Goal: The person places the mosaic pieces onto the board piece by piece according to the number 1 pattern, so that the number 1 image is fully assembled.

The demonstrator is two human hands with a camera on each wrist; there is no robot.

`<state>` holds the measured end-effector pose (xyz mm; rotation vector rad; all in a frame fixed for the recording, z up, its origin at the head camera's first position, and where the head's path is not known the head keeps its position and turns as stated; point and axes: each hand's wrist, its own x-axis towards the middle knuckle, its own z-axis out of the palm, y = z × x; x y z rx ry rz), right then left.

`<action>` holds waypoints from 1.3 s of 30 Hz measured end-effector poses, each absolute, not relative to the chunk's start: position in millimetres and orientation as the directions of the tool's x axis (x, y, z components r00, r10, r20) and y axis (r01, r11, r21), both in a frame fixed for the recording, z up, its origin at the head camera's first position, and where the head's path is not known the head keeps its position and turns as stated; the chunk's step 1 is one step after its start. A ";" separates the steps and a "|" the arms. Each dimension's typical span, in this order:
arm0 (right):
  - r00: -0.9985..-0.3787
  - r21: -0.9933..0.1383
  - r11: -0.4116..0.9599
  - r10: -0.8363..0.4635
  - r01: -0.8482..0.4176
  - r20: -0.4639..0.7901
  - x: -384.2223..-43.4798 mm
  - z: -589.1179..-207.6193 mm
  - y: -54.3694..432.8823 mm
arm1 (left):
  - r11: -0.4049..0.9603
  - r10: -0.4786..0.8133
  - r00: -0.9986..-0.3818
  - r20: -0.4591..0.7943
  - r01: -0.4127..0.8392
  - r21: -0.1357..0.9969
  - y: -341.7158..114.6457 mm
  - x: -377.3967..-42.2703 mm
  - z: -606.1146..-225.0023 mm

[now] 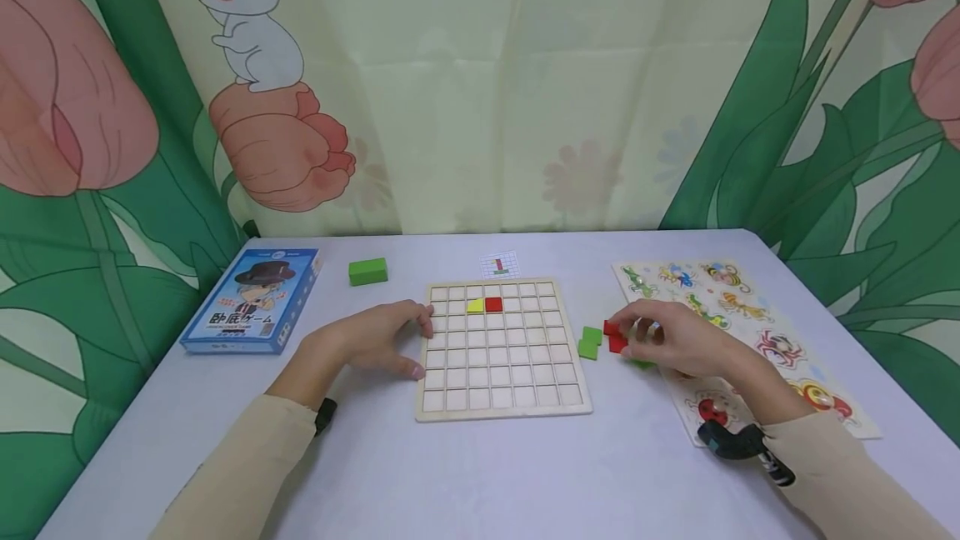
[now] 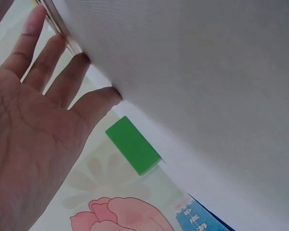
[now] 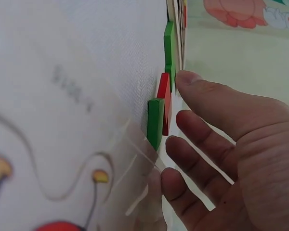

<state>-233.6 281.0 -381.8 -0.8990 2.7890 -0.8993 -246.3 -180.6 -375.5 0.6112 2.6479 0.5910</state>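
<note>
A wooden grid board [image 1: 502, 354] lies mid-table, with a yellow square tile [image 1: 475, 306] and a red square tile [image 1: 493, 304] side by side in an upper row. My left hand [image 1: 382, 338] rests at the board's left edge, thumb and fingers spread along it. To the right of the board are green tiles [image 1: 589, 342] and red tiles [image 1: 617, 343]. Over the red tiles is my right hand [image 1: 678, 338], its fingers loosely bent. In the right wrist view, thumb and fingertips are apart, close beside the red tile [image 3: 166, 108]. A green tile [image 3: 155, 123] lies partly under that hand.
A small card [image 1: 499, 265] printed with a red and green figure lies behind the board. A green block [image 1: 368, 272] and a blue game box [image 1: 251, 300] stand at the left. An animal picture sheet [image 1: 750, 340] lies under my right forearm. A printed curtain [image 1: 487, 90] hangs behind the table.
</note>
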 end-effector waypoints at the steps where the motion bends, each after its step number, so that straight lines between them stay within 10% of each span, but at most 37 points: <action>1: -0.828 -0.552 0.663 -0.553 -0.505 0.094 -233.5 -382.5 281.3 | 0.818 0.484 -0.840 -0.244 0.335 0.469 -180.9 -246.3 -375.5; 39: -0.809 -0.572 0.637 -0.582 -0.517 0.082 -229.7 -370.0 272.7 | 0.790 0.528 -0.818 -0.230 0.373 0.486 -182.3 -246.1 -372.3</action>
